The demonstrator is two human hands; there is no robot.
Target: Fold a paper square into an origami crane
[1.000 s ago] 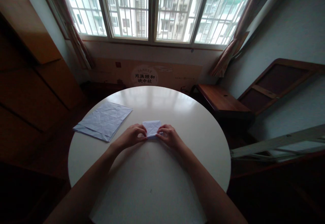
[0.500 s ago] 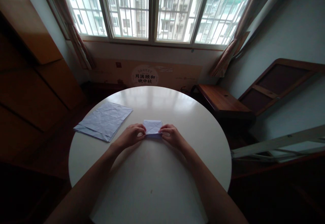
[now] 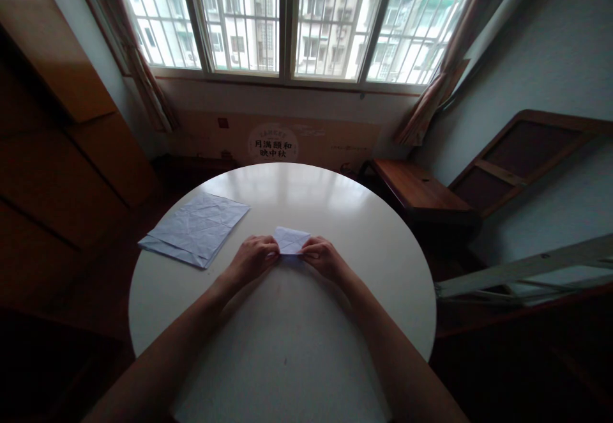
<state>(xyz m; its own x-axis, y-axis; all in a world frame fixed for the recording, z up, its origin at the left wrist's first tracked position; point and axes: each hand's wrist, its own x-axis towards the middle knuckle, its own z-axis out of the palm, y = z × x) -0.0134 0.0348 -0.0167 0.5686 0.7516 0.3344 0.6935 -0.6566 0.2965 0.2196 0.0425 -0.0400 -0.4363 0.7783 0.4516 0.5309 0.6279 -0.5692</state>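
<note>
A small folded piece of pale paper point(image 3: 292, 241) lies between my hands, near the middle of the white oval table point(image 3: 287, 321). My left hand point(image 3: 256, 253) pinches its near left corner with thumb and fingers together. At the near right corner, my right hand point(image 3: 322, 255) grips the paper in the same way. Creases cross its upper face, and the near edge is straight. Larger creased sheets of paper point(image 3: 196, 228) lie stacked at the table's left, apart from both hands.
A brown wooden bench point(image 3: 421, 186) stands beyond the table on the right. Orange-brown cabinets point(image 3: 62, 174) line the left side. Ahead are a printed board point(image 3: 335, 138) and a barred window point(image 3: 282, 20). A pale metal frame point(image 3: 527, 269) is close to the table's right edge.
The folded paper has shifted slightly right and turned a little. The flap that showed below its near edge is no longer visible. My left hand has moved slightly right with it.
</note>
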